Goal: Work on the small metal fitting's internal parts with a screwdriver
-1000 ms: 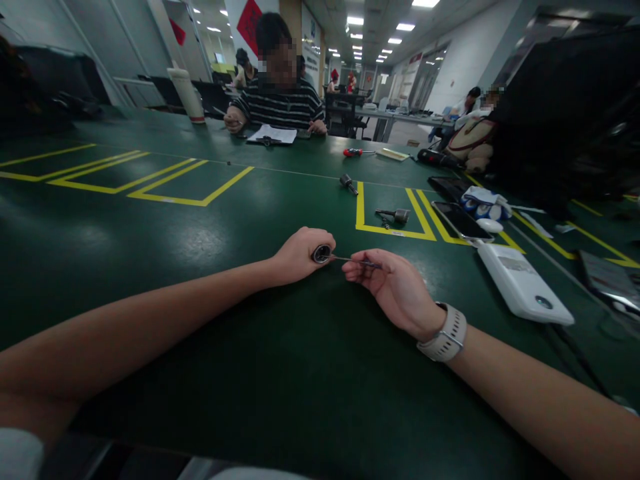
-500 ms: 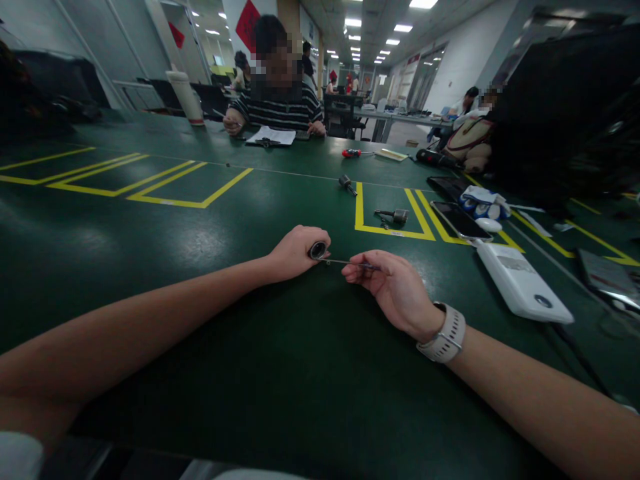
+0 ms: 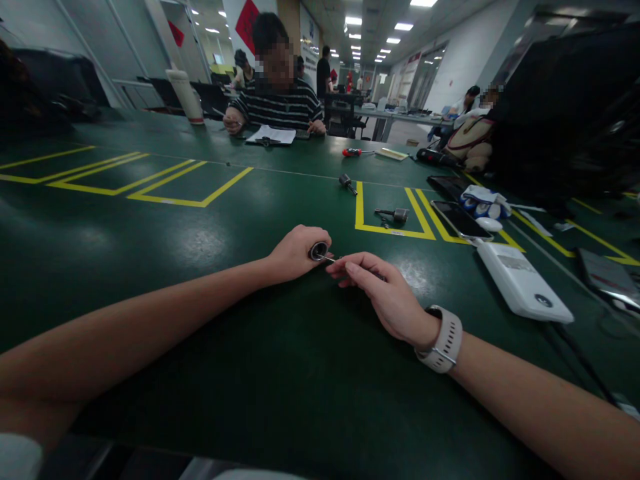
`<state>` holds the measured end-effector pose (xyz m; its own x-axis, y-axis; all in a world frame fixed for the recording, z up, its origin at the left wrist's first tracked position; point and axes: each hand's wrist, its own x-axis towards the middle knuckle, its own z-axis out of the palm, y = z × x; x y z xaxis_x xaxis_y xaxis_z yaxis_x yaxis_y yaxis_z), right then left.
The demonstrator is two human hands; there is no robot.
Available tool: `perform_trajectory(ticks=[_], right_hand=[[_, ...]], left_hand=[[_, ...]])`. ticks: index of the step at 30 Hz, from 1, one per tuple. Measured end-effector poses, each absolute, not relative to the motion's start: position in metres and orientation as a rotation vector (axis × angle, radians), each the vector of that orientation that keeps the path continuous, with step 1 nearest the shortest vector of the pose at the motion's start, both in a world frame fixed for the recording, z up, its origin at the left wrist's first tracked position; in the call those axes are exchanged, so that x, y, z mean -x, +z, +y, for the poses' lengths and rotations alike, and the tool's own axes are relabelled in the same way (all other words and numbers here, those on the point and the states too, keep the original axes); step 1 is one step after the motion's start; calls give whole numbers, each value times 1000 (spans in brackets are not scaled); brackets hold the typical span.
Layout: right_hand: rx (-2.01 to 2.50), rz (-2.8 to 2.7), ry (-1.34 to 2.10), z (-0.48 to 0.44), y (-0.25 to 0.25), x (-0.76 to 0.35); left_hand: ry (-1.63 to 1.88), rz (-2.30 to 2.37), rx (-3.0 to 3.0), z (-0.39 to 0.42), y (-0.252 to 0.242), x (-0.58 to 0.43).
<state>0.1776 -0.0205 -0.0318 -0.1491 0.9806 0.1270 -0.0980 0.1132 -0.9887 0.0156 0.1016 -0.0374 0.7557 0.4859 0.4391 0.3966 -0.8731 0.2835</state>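
My left hand [image 3: 299, 253] is closed around a short hollow cylinder [image 3: 319, 251], dark with a shiny rim, its open end facing me. In my right hand [image 3: 373, 283] a thin metal rod-like tool [image 3: 327, 258] is pinched between thumb and fingers. Its tip points into the cylinder's opening; how deep it reaches I cannot tell. Most of the tool's rear part is hidden by my fingers. Beyond my hands, a metal cylinder with a shaft [image 3: 400, 215] lies inside a yellow taped box, with small bits [image 3: 385, 225] beside it. A similar shafted part [image 3: 346, 183] lies just left of that box.
The green table [image 3: 225, 373] carries yellow tape outlines. On the right are a white power-bank-like device [image 3: 523, 280] with a cable, a phone [image 3: 460, 220] and a blue-white bundle [image 3: 484, 202]. A red screwdriver [image 3: 352, 153] lies farther back. Opposite, a person [image 3: 277, 103] sits by a clipboard [image 3: 273, 135].
My right hand has shifted slightly left and turned, bringing the tool's tip from the cylinder's lower rim into its opening. My left hand stays nearly still.
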Motion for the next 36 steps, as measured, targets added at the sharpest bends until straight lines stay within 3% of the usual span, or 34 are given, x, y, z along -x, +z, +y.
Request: perform_trajectory(ticks=[10,21,31,36], right_hand=[[1184,-1522,789,-30,-25,-175],[948,-1100,1353,-14,-34,-186],[1176,-1476,883,-28,-28,-177],[1118,-1393,1022,-23,-30,-180]], left_hand=[[666,712,-2876,100,-36,-16],[702,577,-2771,97,-34,-14],[683,610,-2879,97,-36,-15],[664,606,-2899,97,-37,-14]])
